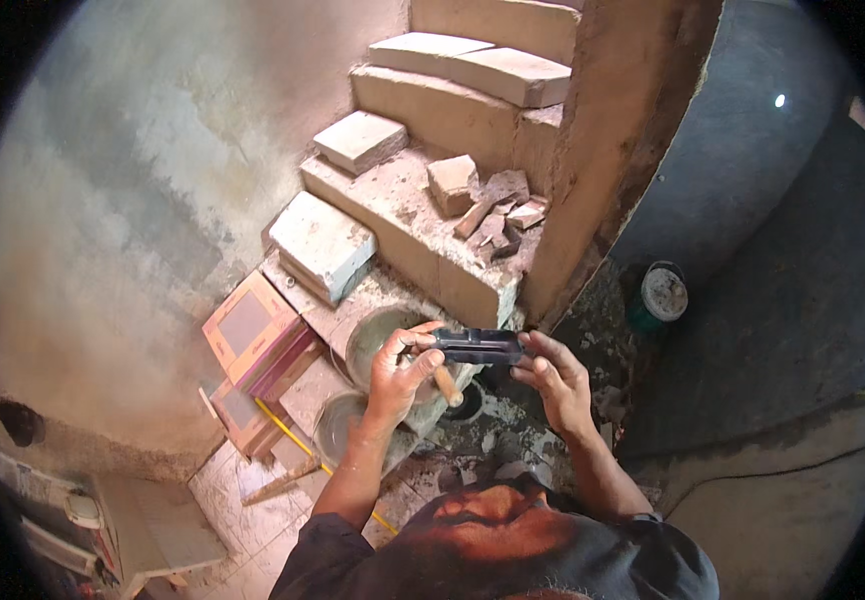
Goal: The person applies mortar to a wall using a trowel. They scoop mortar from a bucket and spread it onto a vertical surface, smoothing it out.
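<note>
My left hand (399, 372) and my right hand (557, 378) hold a black, oblong, phone-like thing (480, 346) level between them, one at each end. The fingers and thumbs of both hands are bent around its ends. Too little detail shows to tell its exact kind. Just below it, a wooden tool handle (448, 386) sticks out beside my left hand; the rest of that tool is hidden. Behind my left hand is a round bucket (361, 345), partly covered by the hand. A second round container (338, 428) sits nearer, beside my left forearm.
Concrete steps (403, 215) rise ahead, bearing pale blocks (325, 243) and broken rubble (498, 215). Tile cartons (253, 330) stand at the left by a yellow strip (298, 440). A green bucket (661, 295) is at the right, past a rough wall edge (593, 170).
</note>
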